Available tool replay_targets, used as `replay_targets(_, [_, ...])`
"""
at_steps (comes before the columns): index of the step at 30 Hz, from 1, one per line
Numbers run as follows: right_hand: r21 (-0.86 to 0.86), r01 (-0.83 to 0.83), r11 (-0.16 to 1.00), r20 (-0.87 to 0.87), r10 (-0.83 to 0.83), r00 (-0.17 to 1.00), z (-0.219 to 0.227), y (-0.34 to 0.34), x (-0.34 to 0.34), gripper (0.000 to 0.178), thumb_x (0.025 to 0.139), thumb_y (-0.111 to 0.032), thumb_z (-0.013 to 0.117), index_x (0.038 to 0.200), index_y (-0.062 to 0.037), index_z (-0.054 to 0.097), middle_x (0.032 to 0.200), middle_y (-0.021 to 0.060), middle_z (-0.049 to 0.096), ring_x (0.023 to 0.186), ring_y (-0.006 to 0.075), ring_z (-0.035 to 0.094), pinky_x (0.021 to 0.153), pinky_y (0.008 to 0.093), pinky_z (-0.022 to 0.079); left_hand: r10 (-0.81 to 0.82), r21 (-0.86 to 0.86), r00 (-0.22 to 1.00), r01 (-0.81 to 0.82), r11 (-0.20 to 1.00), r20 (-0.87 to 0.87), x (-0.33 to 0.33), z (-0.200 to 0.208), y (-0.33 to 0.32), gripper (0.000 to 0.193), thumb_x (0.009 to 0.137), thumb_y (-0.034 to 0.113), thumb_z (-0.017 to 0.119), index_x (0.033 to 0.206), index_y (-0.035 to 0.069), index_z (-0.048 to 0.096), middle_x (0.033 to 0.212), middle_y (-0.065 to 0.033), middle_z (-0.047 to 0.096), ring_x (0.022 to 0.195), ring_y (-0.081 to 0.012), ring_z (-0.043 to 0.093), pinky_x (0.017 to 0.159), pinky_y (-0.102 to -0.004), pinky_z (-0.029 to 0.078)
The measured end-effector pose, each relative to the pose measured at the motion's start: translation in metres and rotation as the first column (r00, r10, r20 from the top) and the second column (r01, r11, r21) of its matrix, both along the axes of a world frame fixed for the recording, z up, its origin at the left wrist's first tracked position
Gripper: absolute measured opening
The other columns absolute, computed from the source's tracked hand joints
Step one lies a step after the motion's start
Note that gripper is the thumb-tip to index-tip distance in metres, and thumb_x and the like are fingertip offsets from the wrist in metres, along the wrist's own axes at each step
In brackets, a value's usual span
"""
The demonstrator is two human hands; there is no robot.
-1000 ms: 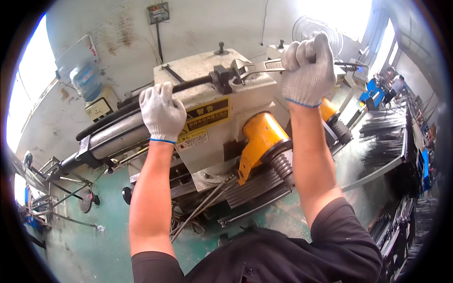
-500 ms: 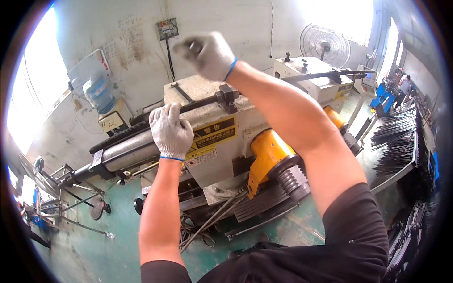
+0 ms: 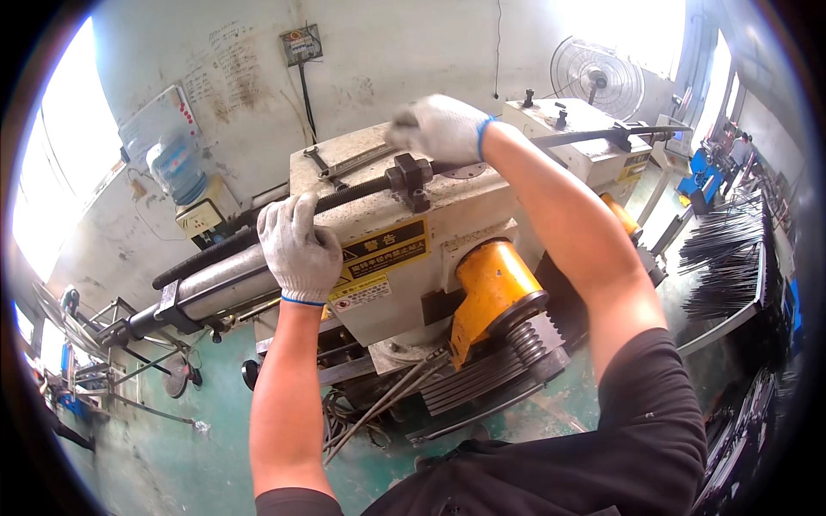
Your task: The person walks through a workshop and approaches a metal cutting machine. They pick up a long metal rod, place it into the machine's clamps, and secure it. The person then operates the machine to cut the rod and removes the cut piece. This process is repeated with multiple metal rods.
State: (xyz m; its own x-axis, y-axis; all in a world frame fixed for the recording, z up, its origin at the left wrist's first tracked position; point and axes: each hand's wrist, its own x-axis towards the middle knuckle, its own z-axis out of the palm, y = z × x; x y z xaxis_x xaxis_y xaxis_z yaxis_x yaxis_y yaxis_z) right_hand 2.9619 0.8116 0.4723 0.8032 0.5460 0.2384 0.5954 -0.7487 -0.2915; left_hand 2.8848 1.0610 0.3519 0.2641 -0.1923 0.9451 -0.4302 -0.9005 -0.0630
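Note:
Both my hands wear pale knitted gloves. My left hand (image 3: 298, 249) is closed over a dark threaded rod (image 3: 353, 194) that runs along the front of the machine top. A black nut block (image 3: 409, 182) sits on this rod, between my hands. My right hand (image 3: 439, 129) is above the machine top, its fingers curled and somewhat blurred at the end of a light metal wrench (image 3: 361, 160). Beside that wrench lies a darker wrench (image 3: 324, 168). Below the rod is the pale machine body (image 3: 387, 297) with a yellow and black warning label (image 3: 385, 249).
A silver cylinder (image 3: 219, 282) extends left from the machine. At its front are a yellow housing (image 3: 495, 279) and a ribbed spring-like part (image 3: 527, 346). Another pale machine (image 3: 572, 138) and a fan (image 3: 595, 79) stand behind. Dark rods (image 3: 723, 258) fill a rack at right.
My right hand has come down and right, toward the machine top. The light wrench now shows by its fingers. My left hand stays on the rod; the view has shifted slightly.

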Motion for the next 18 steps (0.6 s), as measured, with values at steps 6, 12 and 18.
replay_targets(6, [0.576,-0.149,0.804,-0.078,0.236,0.969,-0.027,-0.055,-0.011,0.033,0.105,-0.034,0.054,0.111,-0.0067,0.073,0.098,0.0112,0.077,0.09,0.023,0.072,0.085,0.0389,0.056,0.015,0.004,1.0,-0.015,1.0,0.006,0.008,-0.005,0.002,0.044,0.067,-0.001,0.059,0.111,0.005,0.061,0.101,-0.0137,0.062,0.098,-0.0344,0.059,0.098,-0.048,0.044])
replay_targets(12, [-0.063,-0.034,0.997,0.156,0.043,0.987,-0.03,-0.03,-0.024,0.042,0.101,-0.038,0.059,0.132,-0.0109,0.066,0.119,0.0176,0.072,0.115,0.0376,0.065,0.101,0.0428,0.05,0.043,0.013,0.999,-0.042,0.999,-0.012,0.005,-0.004,-0.002,0.042,0.068,-0.001,0.059,0.11,0.006,0.061,0.1,-0.0128,0.061,0.098,-0.0341,0.058,0.097,-0.0471,0.044])
replay_targets(18, [0.407,0.004,0.913,0.048,-0.026,0.998,-0.021,-0.039,-0.033,0.032,0.099,-0.027,0.06,0.113,-0.0008,0.072,0.096,0.0131,0.077,0.091,0.0266,0.072,0.087,0.0365,0.055,0.051,0.017,0.999,-0.051,0.999,-0.007,0.005,-0.003,0.002,0.041,0.068,0.0,0.06,0.109,0.005,0.061,0.098,-0.0124,0.061,0.097,-0.0343,0.058,0.096,-0.0474,0.044])
